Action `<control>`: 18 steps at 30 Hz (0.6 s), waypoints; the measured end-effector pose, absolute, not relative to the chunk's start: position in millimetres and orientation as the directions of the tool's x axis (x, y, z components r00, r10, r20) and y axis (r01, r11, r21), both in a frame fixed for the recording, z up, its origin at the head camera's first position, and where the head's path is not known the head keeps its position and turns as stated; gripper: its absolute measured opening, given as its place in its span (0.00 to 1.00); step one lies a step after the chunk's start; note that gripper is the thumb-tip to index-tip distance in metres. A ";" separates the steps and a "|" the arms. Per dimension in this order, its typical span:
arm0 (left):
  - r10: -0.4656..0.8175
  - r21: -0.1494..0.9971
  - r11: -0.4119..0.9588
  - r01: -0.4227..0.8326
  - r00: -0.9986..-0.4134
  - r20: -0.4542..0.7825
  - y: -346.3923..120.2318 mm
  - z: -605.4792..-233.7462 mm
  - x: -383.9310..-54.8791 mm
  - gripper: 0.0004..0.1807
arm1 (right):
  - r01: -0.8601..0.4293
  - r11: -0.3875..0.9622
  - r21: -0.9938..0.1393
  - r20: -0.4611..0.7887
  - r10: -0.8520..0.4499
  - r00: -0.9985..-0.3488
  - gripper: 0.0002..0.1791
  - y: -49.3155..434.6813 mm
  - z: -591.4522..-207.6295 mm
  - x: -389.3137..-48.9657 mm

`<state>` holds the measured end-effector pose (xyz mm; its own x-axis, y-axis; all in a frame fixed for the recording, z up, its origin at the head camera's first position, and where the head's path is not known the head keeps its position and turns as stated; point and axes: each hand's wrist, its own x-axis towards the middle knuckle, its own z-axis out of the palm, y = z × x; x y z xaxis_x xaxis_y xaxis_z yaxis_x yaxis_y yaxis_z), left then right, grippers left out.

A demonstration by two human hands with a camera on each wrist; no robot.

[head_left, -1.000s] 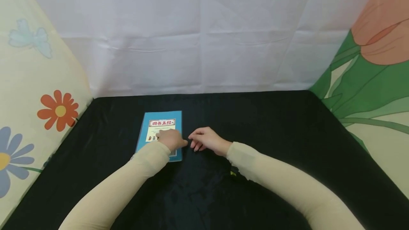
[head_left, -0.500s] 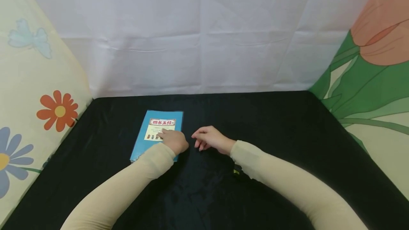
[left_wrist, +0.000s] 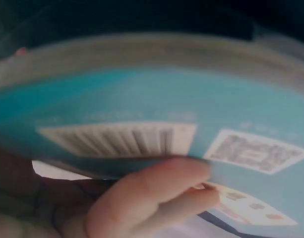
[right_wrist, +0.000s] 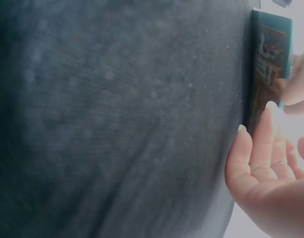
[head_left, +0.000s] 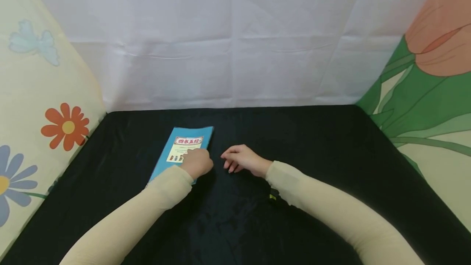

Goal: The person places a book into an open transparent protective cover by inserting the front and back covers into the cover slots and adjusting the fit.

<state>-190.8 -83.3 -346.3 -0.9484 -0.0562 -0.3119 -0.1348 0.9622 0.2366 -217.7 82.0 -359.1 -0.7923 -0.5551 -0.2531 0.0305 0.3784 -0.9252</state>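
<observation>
A blue paperback book (head_left: 165, 158) with Chinese lettering on a pale label is tilted on the black table, its right side raised. My left hand (head_left: 197, 162) grips that right side. In the left wrist view, fingers (left_wrist: 156, 191) lie across the blue cover beside a printed barcode, and the book (left_wrist: 166, 94) is slightly bowed. To the right, my right hand (head_left: 245, 160) holds nothing, its fingers loosely bent and apart from the book. The right wrist view shows this right hand (right_wrist: 266, 163) palm side, with the book's other cover (right_wrist: 271, 49) beyond it.
Black cloth (head_left: 312, 146) covers the table. A white curtain (head_left: 235, 52) hangs behind it. Flower-patterned panels stand at the left (head_left: 70, 81) and right (head_left: 438, 105). A small black and yellow item (head_left: 273, 194) shows beneath the right sleeve.
The book's right side has risen and the book leans more to the left. My left hand has shifted slightly left with it. The right hand moved slightly right, then stayed.
</observation>
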 end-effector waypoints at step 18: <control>0.070 0.407 0.912 0.054 -0.997 -0.025 -89.4 -307.0 -162.6 0.12 | 0.058 0.347 -0.936 -0.262 -0.576 -0.775 0.21 81.0 -359.7 -217.9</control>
